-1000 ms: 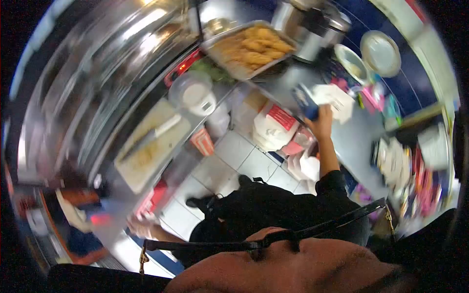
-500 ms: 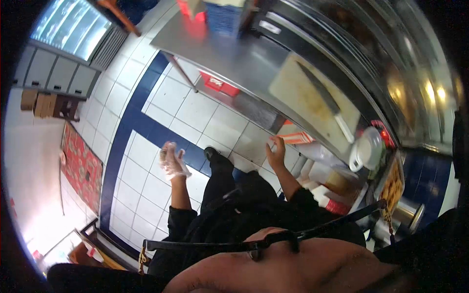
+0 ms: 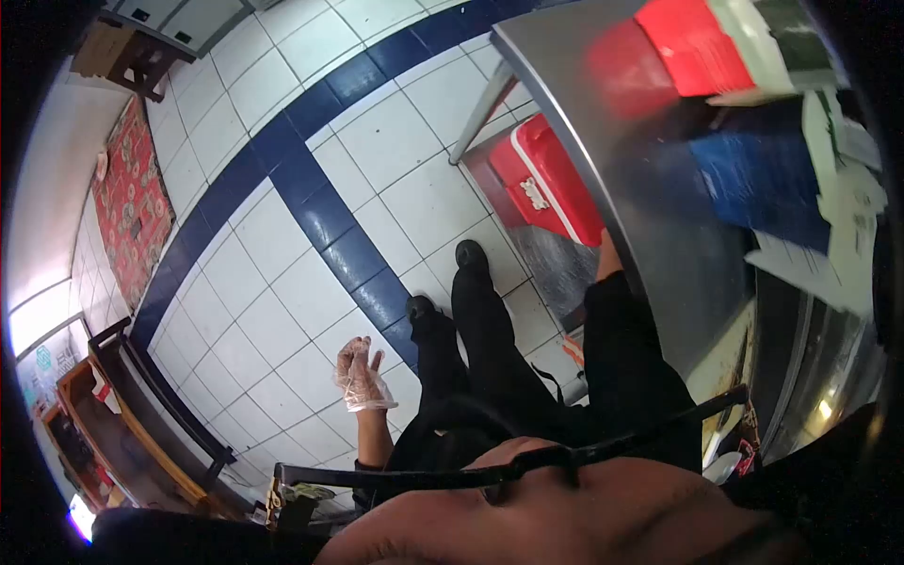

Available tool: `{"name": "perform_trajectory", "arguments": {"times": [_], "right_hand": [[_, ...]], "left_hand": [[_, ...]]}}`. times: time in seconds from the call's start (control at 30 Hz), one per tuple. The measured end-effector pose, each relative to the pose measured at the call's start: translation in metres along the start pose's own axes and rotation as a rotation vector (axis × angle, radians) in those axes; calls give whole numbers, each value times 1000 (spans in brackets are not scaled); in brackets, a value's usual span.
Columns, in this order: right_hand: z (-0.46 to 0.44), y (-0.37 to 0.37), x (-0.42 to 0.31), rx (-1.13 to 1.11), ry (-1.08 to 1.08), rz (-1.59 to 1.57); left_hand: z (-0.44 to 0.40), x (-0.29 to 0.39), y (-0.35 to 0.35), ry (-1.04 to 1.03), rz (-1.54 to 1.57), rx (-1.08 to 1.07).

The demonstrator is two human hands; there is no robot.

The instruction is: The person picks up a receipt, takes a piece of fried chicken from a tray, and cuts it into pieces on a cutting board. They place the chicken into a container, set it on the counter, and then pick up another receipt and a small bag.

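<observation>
My left hand (image 3: 361, 375), in a clear plastic glove, is raised over the white floor tiles, its fingers curled loosely and nothing visible in them. On the right, my right hand (image 3: 609, 254) reaches to the edge of the steel table (image 3: 650, 188), beside a red and white cooler box (image 3: 549, 184) on the shelf below. The table edge and the box hide its fingers, so its grip cannot be made out.
On the table are a red container (image 3: 702, 47), a blue container (image 3: 763, 179) and white cartons (image 3: 847, 221). A wooden shelf unit (image 3: 132, 433) stands at the lower left. A red patterned mat (image 3: 134, 198) lies at the far left.
The view has turned, and the cutting board and knife are out of sight. My right hand has moved from above the floor to the cooler box. My left hand's fingers are more curled.
</observation>
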State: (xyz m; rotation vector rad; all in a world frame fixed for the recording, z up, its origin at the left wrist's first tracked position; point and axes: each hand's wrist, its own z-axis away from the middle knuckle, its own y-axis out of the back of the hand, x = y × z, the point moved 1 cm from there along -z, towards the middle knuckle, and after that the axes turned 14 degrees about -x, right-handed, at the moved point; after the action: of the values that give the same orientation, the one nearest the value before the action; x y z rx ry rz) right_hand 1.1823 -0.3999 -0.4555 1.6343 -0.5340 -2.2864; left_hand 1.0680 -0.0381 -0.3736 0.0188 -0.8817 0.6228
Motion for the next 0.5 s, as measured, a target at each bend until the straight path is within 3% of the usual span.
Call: {"name": "perform_trajectory", "arguments": {"times": [0.3, 0.5], "right_hand": [[46, 6, -127, -192, 61, -152], [25, 1, -119, -225, 85, -189]], "left_hand": [[-36, -23, -35, 157, -77, -118], [-61, -33, -44, 158, -40, -157]]}}
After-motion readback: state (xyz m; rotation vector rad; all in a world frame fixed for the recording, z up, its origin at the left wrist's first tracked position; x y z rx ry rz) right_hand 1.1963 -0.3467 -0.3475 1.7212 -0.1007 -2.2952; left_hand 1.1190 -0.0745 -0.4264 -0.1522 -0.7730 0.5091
